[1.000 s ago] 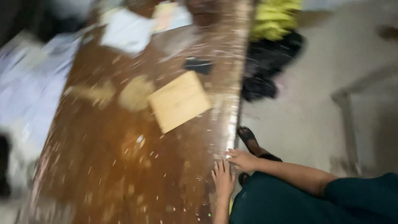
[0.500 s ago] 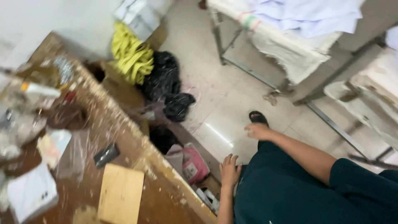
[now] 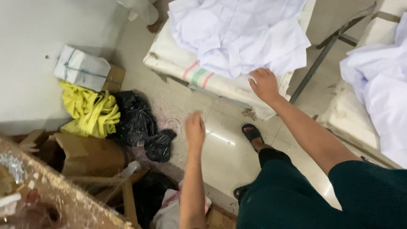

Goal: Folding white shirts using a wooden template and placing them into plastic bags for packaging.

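Presently: hands at the white cloth pile, with surroundings

Right hand: palm down, fingers spread and loose, resting on the near edge of the white cloth pile; nothing clenched in it. The pile lies heaped on a padded table whose cover shows a red and green stripe at the front edge.

Left hand: held out over the tiled floor, blurred, fingers loosely curled, holding nothing (well apart from the pile, touching no object).

Second heap of white cloth: far right, on another padded surface, apart from both hands.

Floor items, left of the left hand: black plastic bags, just beside a yellow cloth bundle; behind these a wrapped white parcel against the wall.

Cardboard box: lower left, open, with wooden scraps just beside it.

Worn wooden worktop: bottom left corner, speckled.

Sandalled foot: on the floor between the two arms, below the table's front edge
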